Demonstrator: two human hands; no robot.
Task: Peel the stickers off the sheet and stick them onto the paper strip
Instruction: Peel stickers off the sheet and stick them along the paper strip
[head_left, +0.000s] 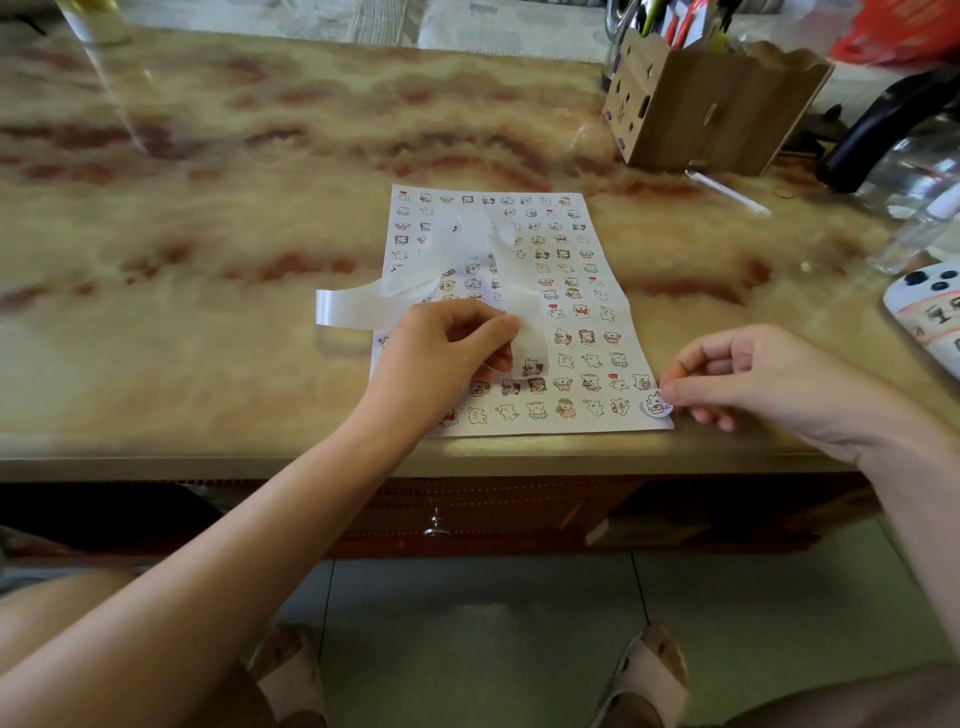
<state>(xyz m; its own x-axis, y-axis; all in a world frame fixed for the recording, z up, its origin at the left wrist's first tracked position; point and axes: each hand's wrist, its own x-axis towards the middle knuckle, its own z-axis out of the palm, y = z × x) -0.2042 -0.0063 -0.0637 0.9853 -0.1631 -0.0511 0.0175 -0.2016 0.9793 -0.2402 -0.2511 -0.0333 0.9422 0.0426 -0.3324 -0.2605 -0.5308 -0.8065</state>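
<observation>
Peeling step: right hand (753, 379) pinches a sticker (655, 404) (sheet (597, 291) corner), left hand (441, 348) pinches the paper strip (353, 306); next, carry it across

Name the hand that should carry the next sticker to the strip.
Right. The right hand already pinches a round sticker at the near right corner of the sticker sheet; the left hand is busy holding the paper strip.

right hand (769, 379) pinching sticker (655, 404), left hand (447, 353) holding strip (358, 306)
</observation>
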